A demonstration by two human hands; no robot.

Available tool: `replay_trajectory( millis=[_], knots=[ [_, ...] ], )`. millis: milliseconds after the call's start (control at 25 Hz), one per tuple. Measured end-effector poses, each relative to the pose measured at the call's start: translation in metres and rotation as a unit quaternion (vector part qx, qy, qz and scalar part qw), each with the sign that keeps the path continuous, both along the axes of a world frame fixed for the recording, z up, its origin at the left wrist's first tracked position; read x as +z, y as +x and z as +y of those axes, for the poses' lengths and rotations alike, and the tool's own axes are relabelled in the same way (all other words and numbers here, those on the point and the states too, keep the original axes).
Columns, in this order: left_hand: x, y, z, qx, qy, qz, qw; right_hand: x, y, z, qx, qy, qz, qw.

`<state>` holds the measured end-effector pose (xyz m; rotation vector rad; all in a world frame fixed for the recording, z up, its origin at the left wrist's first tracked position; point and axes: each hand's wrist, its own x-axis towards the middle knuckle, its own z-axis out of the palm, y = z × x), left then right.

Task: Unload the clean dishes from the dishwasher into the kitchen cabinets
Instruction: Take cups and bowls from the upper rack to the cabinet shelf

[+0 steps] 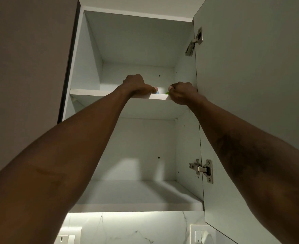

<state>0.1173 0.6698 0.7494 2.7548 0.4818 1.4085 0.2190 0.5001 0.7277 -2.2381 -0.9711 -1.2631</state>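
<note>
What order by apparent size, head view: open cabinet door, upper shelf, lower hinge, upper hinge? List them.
1. cabinet door
2. upper shelf
3. lower hinge and upper hinge: alike, lower one nearer the camera, so unranked.

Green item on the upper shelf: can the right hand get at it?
Probably yes: the right hand is at the shelf edge, its thumb beside the green item, with the cabinet door open and nothing between them.
</note>
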Motion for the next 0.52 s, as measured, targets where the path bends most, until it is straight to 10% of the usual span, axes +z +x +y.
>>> replay_trajectory(
  millis=[520],
  knots=[
    [-0.066,-0.022,-0.013,-0.098,0.059,-0.139,0.984,-0.1,-0.018,-0.021,0.135,0.211,-0.14,0.958]
  ],
)
